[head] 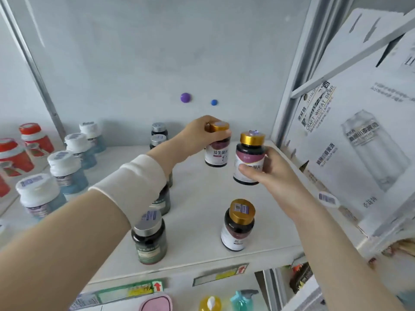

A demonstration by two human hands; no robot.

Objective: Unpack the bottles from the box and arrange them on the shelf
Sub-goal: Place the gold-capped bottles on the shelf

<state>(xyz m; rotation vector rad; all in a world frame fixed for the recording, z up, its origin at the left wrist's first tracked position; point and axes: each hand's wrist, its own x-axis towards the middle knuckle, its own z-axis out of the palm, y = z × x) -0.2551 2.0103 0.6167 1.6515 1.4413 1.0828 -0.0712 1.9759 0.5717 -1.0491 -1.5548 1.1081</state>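
My left hand [197,138] grips a dark bottle with a gold cap [217,151] by its top, at the back of the white shelf [202,198]. Just to its right, my right hand [269,173] holds a second gold-capped bottle [248,158] by its body, slightly tilted and above the shelf. A third gold-capped bottle [239,225] stands upright near the shelf's front. The box is not in view.
A row of silver-capped dark bottles [149,236] runs front to back under my left arm. White-capped blue bottles [65,167] and red-capped jars [13,156] stand at the left. White beer cartons [359,140] fill the right side. Spray bottles [242,299] sit below.
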